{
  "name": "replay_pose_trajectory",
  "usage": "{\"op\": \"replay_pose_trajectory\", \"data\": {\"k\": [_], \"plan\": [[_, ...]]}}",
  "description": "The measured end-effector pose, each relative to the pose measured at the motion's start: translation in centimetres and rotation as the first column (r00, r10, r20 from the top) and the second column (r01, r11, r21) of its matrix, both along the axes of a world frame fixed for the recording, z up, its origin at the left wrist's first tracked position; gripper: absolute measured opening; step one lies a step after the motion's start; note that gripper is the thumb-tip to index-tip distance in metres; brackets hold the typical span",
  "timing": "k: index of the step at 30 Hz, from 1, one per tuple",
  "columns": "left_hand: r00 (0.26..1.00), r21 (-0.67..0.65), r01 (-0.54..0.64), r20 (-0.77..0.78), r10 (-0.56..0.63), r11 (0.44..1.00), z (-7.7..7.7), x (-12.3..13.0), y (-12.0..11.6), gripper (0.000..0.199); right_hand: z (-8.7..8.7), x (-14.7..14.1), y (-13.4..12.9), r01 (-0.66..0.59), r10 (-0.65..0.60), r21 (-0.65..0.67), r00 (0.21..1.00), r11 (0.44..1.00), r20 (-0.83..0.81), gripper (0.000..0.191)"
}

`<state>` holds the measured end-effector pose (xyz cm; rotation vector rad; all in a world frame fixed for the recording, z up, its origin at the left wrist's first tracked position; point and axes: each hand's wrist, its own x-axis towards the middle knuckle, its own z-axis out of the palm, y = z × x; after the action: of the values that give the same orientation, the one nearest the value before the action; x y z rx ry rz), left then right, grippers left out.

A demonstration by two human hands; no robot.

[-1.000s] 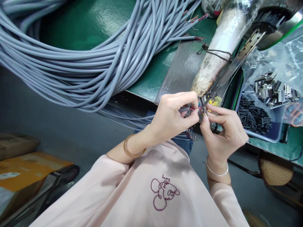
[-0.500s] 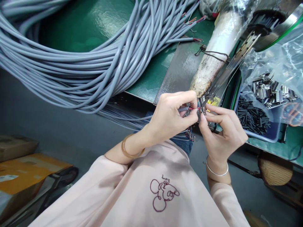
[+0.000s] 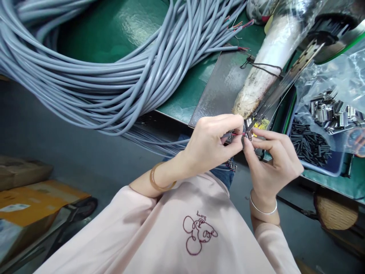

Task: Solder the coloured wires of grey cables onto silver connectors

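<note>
Two bare hands work close together, and compared with the earlier frame they keep nearly the same pose, while the whole scene sits slightly farther right and lower in view. Between the fingers of the left hand (image 3: 218,140), the grey cable sheath that showed half a second ago is now harder to make out. That left hand has thumb and forefinger pinched on the red wire (image 3: 237,134), whose visible length runs from between those fingertips toward the right hand. The right hand (image 3: 272,158) has thumb and forefinger near each other beside the wire's end; whether they are clamped on it I cannot tell. Metal connectors (image 3: 248,125) lie just beyond both sets of fingertips, under the tip of a slender metal rod (image 3: 265,102). On the pale shirt (image 3: 230,247), a dark looped outline (image 3: 199,232) is stitched with a short script word above it, too small and turned to read. At lower left, an orange-topped box (image 3: 45,201) bears a white label (image 3: 14,207), its print illegible.
</note>
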<state>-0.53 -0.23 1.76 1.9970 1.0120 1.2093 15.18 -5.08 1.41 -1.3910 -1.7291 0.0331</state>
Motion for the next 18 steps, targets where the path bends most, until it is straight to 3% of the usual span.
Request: {"op": "replay_pose_trajectory", "data": {"k": [8,14,18], "plan": [[1.0,-0.01,0.005,-0.01,-0.005,1.0,0.5,-0.1,0.0,0.012,0.4,-0.2,-0.4,0.01,-0.01,-0.02,1.0,1.0,-0.011,0.018],[0.999,-0.167,0.042,0.037,-0.036,0.985,0.2,-0.1,0.1,0.013,0.4,0.1,-1.0,0.012,-0.011,-0.015,0.996,1.0,0.083,0.02],[0.997,-0.249,0.06,0.053,-0.048,0.967,-0.4,-0.1,0.0,0.013,-0.6,0.0,-0.7,-0.016,0.017,-0.011,0.988,1.0,0.156,0.02]]}}
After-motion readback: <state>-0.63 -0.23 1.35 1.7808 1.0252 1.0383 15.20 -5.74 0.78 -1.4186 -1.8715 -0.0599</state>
